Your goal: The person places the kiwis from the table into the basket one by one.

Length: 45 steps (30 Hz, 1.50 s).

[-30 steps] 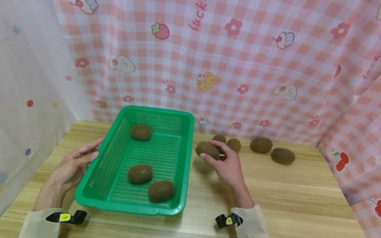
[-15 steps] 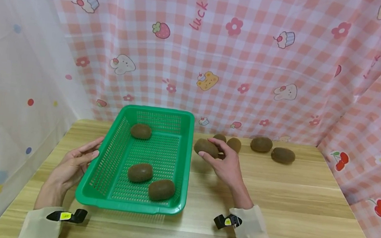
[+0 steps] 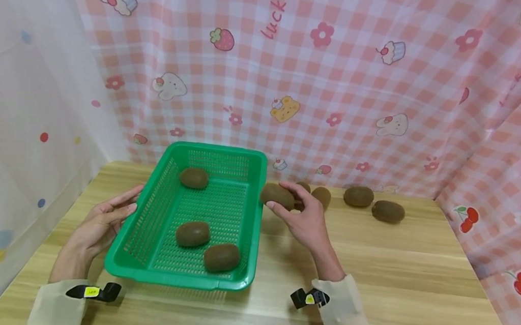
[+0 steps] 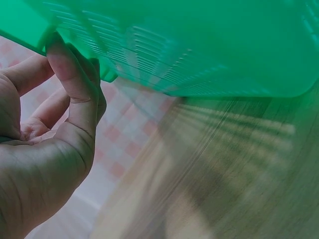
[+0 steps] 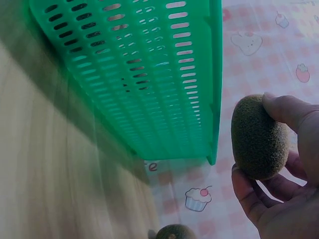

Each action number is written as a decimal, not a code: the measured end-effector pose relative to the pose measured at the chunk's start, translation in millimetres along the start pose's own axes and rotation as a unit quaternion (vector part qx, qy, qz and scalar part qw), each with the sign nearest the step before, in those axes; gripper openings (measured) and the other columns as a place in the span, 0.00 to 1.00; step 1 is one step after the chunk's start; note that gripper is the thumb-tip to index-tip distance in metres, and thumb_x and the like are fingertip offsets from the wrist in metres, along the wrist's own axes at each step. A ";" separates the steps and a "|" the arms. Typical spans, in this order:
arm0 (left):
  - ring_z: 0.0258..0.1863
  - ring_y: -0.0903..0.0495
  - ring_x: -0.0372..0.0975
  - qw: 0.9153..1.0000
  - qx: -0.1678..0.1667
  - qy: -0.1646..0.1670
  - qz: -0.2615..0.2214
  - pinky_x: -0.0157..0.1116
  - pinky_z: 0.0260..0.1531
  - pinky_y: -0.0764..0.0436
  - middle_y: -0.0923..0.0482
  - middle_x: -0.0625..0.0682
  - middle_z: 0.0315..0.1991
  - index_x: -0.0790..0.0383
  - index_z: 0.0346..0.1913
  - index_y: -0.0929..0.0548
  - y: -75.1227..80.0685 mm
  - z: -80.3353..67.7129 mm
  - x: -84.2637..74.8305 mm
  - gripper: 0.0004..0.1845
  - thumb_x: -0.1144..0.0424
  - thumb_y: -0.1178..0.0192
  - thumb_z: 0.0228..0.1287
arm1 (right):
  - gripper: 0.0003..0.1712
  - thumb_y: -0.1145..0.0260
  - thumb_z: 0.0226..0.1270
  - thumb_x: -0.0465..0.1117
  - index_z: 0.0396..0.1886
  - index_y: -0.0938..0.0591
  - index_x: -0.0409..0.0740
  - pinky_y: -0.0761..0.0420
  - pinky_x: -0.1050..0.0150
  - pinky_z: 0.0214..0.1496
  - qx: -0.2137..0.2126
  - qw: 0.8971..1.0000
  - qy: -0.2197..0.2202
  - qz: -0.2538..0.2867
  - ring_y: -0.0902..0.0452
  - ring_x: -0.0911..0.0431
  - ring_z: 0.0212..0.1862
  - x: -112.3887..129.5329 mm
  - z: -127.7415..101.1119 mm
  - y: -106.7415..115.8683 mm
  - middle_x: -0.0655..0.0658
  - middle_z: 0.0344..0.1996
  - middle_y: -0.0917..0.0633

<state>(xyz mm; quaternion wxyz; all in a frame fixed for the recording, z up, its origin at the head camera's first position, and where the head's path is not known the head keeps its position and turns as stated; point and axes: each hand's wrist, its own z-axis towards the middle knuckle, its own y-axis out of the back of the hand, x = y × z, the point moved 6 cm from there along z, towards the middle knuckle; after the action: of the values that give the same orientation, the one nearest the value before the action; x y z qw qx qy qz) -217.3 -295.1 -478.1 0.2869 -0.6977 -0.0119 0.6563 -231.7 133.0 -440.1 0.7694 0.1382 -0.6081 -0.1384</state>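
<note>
My left hand [image 3: 94, 231] grips the left rim of a green plastic basket [image 3: 182, 280], thumb above and fingers beneath, as the left wrist view shows. The basket appears raised off the table, its shadow falling below. Three brown kiwis lie inside: one at the back [image 3: 194, 178], one near the middle [image 3: 192, 233] and one at the front right [image 3: 222, 257]. Between thumb and fingers, my right hand [image 3: 304, 219] holds another kiwi [image 5: 259, 137] just beside the basket's right rim. In the right wrist view that kiwi is apart from the basket wall.
Behind my right hand, kiwis [image 3: 321, 198] stand partly hidden. Farther right, two more kiwis, one here [image 3: 359, 196] and one here [image 3: 388, 211], rest on the wooden table [image 3: 393, 285]. A pink checked cloth [image 3: 248, 80] hangs along the back and right.
The right hand has moved slightly left and up with its kiwi, closer to the basket's rim. The left hand and basket have stayed almost still.
</note>
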 end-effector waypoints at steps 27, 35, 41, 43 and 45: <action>0.51 0.12 0.38 1.000 0.012 -0.004 -0.021 0.33 0.47 0.11 0.16 0.46 0.61 0.57 0.78 0.33 1.3 -0.1 0.9 0.28 0.76 0.59 0.81 | 0.31 0.23 0.63 0.53 0.65 0.18 0.56 0.14 0.50 0.54 0.052 0.996 0.062 -0.023 0.19 0.53 0.51 36.6 26.8 -23.8 0.49 0.55 0.14; 0.51 0.12 0.38 1.000 0.013 -0.008 -0.018 0.33 0.47 0.11 0.16 0.46 0.61 0.56 0.77 0.31 -1.6 3.9 0.6 0.27 0.76 0.57 0.81 | 0.29 0.24 0.64 0.54 0.64 0.18 0.58 0.15 0.59 0.46 0.073 0.995 0.061 -0.036 0.20 0.53 0.48 41.9 32.0 -29.4 0.50 0.50 0.14; 0.51 0.12 0.38 1.000 0.014 -0.004 -0.023 0.33 0.47 0.11 0.17 0.46 0.61 0.56 0.77 0.31 0.8 1.9 1.9 0.27 0.76 0.59 0.81 | 0.29 0.24 0.64 0.53 0.64 0.18 0.57 0.15 0.61 0.45 0.099 0.991 0.073 -0.049 0.19 0.54 0.47 47.8 36.7 -39.3 0.50 0.50 0.13; 0.51 0.12 0.38 1.000 0.012 -0.004 -0.023 0.33 0.47 0.11 0.17 0.46 0.62 0.56 0.77 0.31 2.2 1.9 2.2 0.27 0.76 0.59 0.81 | 0.29 0.24 0.65 0.53 0.64 0.18 0.56 0.15 0.61 0.44 0.106 0.990 0.074 -0.053 0.18 0.54 0.47 49.5 38.1 -41.5 0.50 0.51 0.13; 0.51 0.12 0.38 1.000 0.013 -0.004 -0.025 0.33 0.47 0.11 0.17 0.46 0.62 0.56 0.77 0.32 2.7 2.4 2.1 0.27 0.76 0.59 0.81 | 0.29 0.24 0.65 0.53 0.64 0.18 0.56 0.14 0.61 0.45 0.113 0.989 0.075 -0.059 0.18 0.54 0.47 51.2 39.5 -43.1 0.51 0.52 0.13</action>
<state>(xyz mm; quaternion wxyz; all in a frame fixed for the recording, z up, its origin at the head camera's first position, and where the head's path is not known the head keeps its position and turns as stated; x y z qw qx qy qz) -220.2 -295.6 -481.1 0.3118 -0.6907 -0.0222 0.6520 -260.8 71.9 -401.7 0.7826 0.2695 -0.5516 -0.1034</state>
